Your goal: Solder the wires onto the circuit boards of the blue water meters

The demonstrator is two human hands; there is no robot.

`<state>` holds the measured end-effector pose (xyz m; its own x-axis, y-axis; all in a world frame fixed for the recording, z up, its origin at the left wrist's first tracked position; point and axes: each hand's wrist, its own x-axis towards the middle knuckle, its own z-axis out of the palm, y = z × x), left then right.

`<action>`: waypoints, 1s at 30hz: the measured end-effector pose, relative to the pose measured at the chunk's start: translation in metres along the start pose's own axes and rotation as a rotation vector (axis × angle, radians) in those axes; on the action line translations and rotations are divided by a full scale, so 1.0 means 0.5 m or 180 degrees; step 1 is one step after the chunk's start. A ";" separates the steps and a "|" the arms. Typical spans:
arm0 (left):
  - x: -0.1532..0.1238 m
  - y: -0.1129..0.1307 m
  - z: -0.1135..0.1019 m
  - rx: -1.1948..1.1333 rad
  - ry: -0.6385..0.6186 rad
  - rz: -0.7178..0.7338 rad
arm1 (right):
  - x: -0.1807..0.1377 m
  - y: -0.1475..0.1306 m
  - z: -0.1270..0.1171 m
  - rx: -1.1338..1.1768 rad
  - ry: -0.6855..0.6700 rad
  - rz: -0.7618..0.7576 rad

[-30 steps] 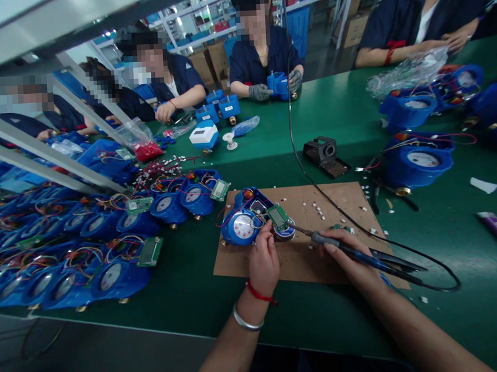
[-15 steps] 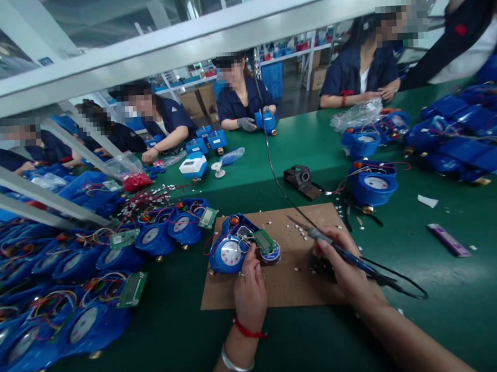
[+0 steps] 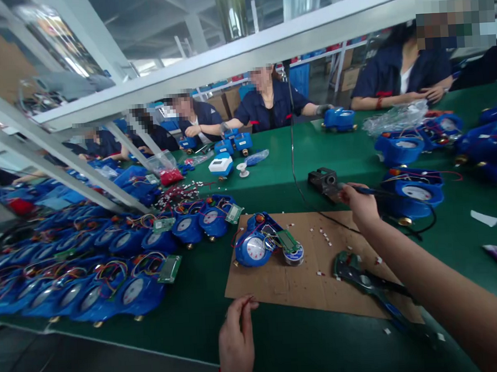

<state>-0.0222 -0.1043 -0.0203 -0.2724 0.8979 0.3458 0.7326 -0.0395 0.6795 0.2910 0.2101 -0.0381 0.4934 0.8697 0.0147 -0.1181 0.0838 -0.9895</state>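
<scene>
My right hand [image 3: 360, 204] reaches far over the cardboard sheet [image 3: 303, 277], closed round a soldering iron [image 3: 367, 191] whose tip sits at the black iron stand [image 3: 324, 180]. My left hand [image 3: 235, 342] is pulled back at the near table edge, fingers pinched on a thin wire I can barely see. On the cardboard lies a blue water meter [image 3: 255, 246] with loose coloured wires, a small green circuit board [image 3: 287, 240] and a solder spool [image 3: 294, 255]. Pliers [image 3: 357, 274] lie right of them on the sheet.
Rows of blue meters [image 3: 90, 266] with wires fill the left side of the green table [image 3: 285, 167]. More meters [image 3: 415, 191] stand at the right. Several seated people work along the far edge. A grey metal frame [image 3: 119, 184] slants overhead at the left.
My right hand carried the soldering iron away from the meter's board up to the stand. My left hand drew back from the meter to the table edge. The camera tilted upward.
</scene>
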 end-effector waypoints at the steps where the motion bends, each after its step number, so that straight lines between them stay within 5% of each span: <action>1: -0.007 -0.008 -0.007 0.0004 0.0012 -0.0145 | 0.002 0.009 0.003 0.0040 0.0045 0.0017; 9: 0.013 -0.093 -0.065 0.0403 0.0083 -0.0840 | -0.003 0.045 -0.018 0.0068 0.0324 -0.0081; 19: 0.170 -0.154 -0.045 0.0975 0.0388 -0.0078 | 0.053 0.044 0.043 0.0484 -0.0281 0.0336; 24: 0.212 -0.132 -0.019 0.0752 0.0399 0.0344 | 0.030 0.035 0.057 0.0578 -0.0820 0.0380; 30: 0.244 -0.083 0.015 -0.0380 -0.0157 -0.0426 | -0.079 0.005 0.012 0.0212 -0.1452 0.0318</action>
<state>-0.0811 0.0100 -0.0110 -0.3293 0.9189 0.2171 0.6119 0.0326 0.7902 0.2660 0.1787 -0.0405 0.0496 0.9988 -0.0037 -0.2082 0.0068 -0.9781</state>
